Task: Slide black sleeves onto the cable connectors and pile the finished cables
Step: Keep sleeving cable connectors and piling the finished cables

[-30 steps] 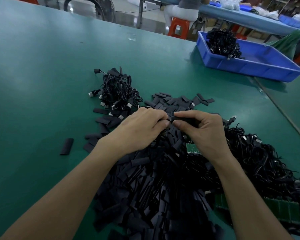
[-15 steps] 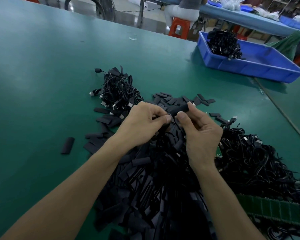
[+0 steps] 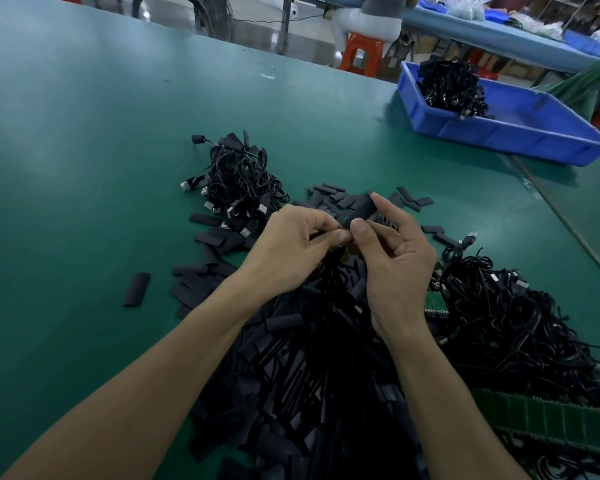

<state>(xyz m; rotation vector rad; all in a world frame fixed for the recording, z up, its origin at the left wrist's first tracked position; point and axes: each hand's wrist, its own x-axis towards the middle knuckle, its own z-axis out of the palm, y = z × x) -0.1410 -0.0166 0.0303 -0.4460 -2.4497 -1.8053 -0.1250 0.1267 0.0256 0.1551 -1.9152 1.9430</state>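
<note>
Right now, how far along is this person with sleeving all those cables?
Early, it seems. Done: probably the small cable pile beyond the left hand. In hand: the right hand pinches one sleeve while the left pinches what seems a cable at its mouth. Left: the big tangle on the right and a heap of loose sleeves.

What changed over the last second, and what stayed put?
The right hand turned palm toward the camera and lifted, tipping the flat black sleeve it pinches up and away; the left hand rose with it, still pinching at the sleeve's near end. Nothing was let go. The pile of coiled black cables, blue plastic tray and lone sleeve stayed put.
</note>
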